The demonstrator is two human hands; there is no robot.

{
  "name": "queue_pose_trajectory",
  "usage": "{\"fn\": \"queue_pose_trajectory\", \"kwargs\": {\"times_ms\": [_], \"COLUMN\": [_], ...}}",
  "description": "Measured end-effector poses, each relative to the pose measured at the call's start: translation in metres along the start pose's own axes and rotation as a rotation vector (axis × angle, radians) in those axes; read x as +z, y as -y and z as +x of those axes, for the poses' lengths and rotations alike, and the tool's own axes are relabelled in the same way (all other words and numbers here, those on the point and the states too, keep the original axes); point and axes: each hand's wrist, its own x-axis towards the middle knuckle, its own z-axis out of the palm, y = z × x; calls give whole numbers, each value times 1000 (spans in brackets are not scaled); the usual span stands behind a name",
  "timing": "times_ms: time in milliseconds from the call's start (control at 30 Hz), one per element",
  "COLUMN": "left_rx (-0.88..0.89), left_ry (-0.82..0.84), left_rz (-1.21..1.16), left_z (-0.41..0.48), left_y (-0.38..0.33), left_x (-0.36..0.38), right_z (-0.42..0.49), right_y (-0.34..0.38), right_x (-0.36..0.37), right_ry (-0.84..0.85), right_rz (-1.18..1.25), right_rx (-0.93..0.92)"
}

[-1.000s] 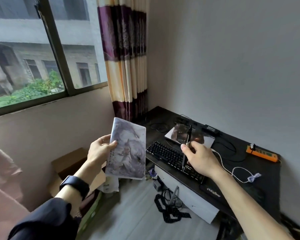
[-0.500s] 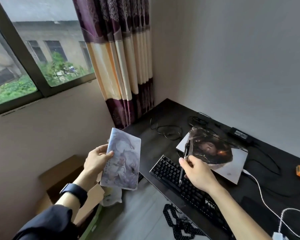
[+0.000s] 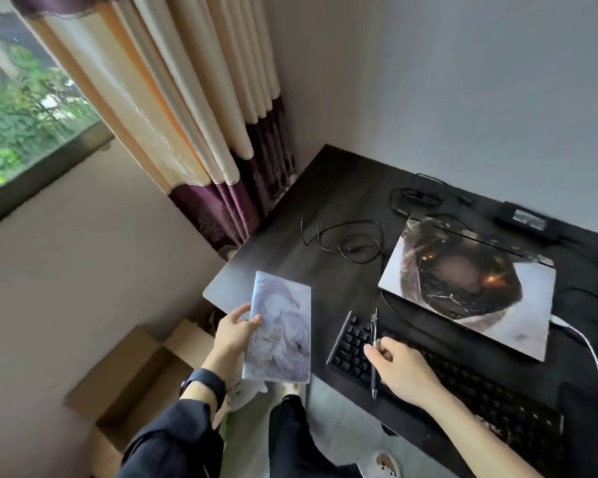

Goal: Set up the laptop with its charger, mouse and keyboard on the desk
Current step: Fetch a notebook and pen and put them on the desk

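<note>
A closed laptop (image 3: pixel 470 288) with a dark picture on its lid lies on the black desk (image 3: pixel 328 188). In front of it lies a black keyboard (image 3: pixel 463 384). A black charger brick (image 3: pixel 527 219) sits at the back by the wall, its cables looped beside it. My left hand (image 3: pixel 233 334) grips a pale illustrated notebook (image 3: pixel 280 336) at the desk's left front corner. My right hand (image 3: pixel 401 369) pinches a dark pen (image 3: pixel 374 350) upright over the keyboard's left end. No mouse is in view.
A thin black cable (image 3: pixel 346 239) coils on the desk left of the laptop. A white cable (image 3: pixel 587 350) runs off the right edge. Open cardboard boxes (image 3: pixel 135 377) stand on the floor at the left. A curtain (image 3: pixel 194 132) hangs by the window.
I have stepped closer and the view has tilted down onto the desk. The notebook has moved right to the desk's corner. The pen stays in my right hand over the keyboard.
</note>
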Motion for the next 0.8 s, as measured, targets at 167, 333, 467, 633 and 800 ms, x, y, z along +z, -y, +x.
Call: {"fn": "queue_pose_trajectory", "kwargs": {"times_ms": [167,333,467,633,800], "left_rx": [-83,-62,4,197,247], "left_ry": [158,239,324,334,276], "left_rz": [61,341,652,878,843], "left_z": [90,169,213,225,239], "left_y": [-40,-63,-59,-58,-54], "left_x": [11,18,19,21,21], "right_z": [59,111,149,184,184], "right_y": [35,64,77,87,92], "right_x": [30,59,81,102,119], "right_ry": [-82,-94,-112,-136,-194], "right_rz": [93,145,141,114,65], "right_rx": [163,327,407,406,463]}}
